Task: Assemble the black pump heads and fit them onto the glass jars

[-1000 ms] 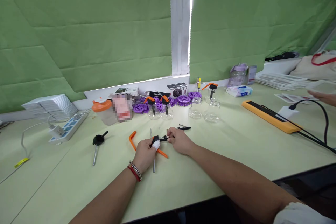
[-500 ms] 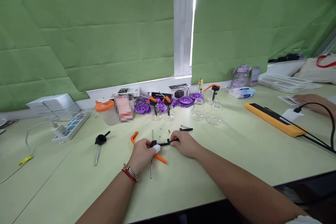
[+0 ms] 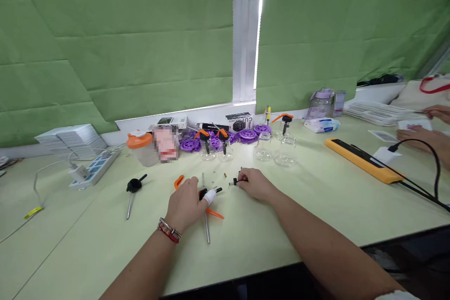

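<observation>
My left hand (image 3: 186, 204), a white wrap on its thumb, is closed around a black sprayer-like head (image 3: 202, 193). A metal tube (image 3: 206, 229) sticks out toward me, and an orange lever (image 3: 214, 213) lies beneath the fingers. A short black rod end (image 3: 218, 190) shows past the thumb. To the right, my right hand (image 3: 256, 184) pinches a small black part (image 3: 236, 181), with a coil spring (image 3: 231, 183) at its left end. Tiny loose pieces, one of them a brass-coloured piece (image 3: 225, 175), lie between and beyond the hands.
Another black head with a tube (image 3: 134, 185) lies left. Glass bottles (image 3: 284, 158), purple wheels (image 3: 248, 135) and an orange-lidded cup (image 3: 140, 145) stand at the back. A yellow-black power strip (image 3: 363, 159) and a co-worker's hands (image 3: 418, 138) are right; a white power strip (image 3: 96, 168) is left.
My right hand has moved away from the black head and now has the small black part with the spring. The tube under my left hand has swung slightly right. A co-worker's second hand has appeared.
</observation>
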Motion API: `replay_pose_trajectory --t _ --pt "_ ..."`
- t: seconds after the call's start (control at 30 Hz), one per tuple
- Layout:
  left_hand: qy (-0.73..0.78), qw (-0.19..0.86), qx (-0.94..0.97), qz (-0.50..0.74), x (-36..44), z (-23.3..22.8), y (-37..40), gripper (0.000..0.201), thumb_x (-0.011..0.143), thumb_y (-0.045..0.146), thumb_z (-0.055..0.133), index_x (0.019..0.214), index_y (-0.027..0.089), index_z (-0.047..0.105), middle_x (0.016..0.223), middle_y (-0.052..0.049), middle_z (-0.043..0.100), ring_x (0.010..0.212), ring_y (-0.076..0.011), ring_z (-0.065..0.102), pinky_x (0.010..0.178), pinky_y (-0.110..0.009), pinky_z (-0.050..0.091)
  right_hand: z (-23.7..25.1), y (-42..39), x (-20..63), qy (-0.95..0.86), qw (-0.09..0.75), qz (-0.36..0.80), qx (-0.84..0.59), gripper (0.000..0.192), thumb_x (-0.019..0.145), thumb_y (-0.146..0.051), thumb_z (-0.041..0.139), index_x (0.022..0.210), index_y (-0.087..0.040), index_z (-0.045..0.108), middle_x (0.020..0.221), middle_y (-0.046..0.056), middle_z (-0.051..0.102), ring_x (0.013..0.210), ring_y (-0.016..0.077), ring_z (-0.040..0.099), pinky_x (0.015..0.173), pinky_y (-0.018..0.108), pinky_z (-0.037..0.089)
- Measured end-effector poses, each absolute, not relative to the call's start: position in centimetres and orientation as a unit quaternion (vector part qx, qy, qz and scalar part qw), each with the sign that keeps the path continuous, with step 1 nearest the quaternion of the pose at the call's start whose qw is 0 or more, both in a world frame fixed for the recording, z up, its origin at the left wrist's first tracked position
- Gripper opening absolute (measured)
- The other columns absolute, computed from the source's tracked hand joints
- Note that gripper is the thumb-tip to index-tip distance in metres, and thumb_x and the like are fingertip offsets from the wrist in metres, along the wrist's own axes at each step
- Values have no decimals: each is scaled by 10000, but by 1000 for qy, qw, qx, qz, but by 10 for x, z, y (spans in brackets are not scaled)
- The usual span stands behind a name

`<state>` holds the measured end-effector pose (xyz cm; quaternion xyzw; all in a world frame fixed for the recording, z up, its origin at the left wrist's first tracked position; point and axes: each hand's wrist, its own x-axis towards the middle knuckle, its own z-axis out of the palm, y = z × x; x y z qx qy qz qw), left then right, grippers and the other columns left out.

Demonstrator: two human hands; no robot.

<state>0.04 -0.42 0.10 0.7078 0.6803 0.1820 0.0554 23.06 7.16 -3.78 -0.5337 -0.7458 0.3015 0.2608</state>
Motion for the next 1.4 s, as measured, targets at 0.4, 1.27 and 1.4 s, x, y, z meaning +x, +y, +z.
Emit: replay_pose_trajectory --t 0.4,1.27,1.4 --pt "515 146 844 40 27 11 42 350 906 365 285 713 189 518 694 -19 590 685 -175 528 841 -376 332 -39 82 243 -755 242 312 -524 61 704 -229 613 738 -180 622 728 8 621 622 113 518 541 216 373" --pt "526 -18 847 -78 81 5 66 279 648 -6 452 741 169 649 760 -77 678 737 -205 615 737 -332 357 -27 88 252 -802 185 191 -535 86 682 -192 677 730 -207 747 728 30 693 747 173 599 614 237 374" --pt "532 -4 844 -62 79 4 67 264 671 8 446 739 176 638 771 -68 672 756 -199 609 743 -326 356 -27 91 251 -804 218 160 -529 96 720 -194 655 747 -197 747 797 47 698 812 186 603 677 248 398"
